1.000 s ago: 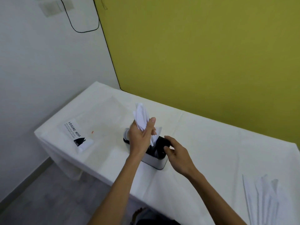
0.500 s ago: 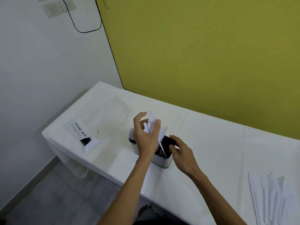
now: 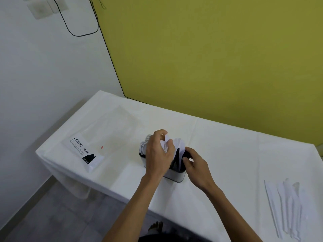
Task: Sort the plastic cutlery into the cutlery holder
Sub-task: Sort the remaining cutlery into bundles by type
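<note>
The cutlery holder (image 3: 175,175), white outside and black inside, stands near the table's front edge. My left hand (image 3: 158,154) is over its middle, fingers closed around a bunch of white plastic cutlery (image 3: 166,144) that is sunk into the holder. More white cutlery (image 3: 180,145) stands in the compartment to the right, and rounded white ends (image 3: 144,145) show at the holder's left end. My right hand (image 3: 194,163) grips the holder's right rim. A pile of loose white cutlery (image 3: 286,206) lies at the table's right front.
A clear plastic bag (image 3: 90,151) printed "LEISURE WEAR" lies flat at the table's left end. The white-covered table (image 3: 236,154) stands against a yellow-green wall. A black cable hangs on the white wall at the left. A bare foot (image 3: 155,227) shows below.
My left hand has come down with the bunch of cutlery, from above the holder into it. The right hand has stayed on the holder's right rim.
</note>
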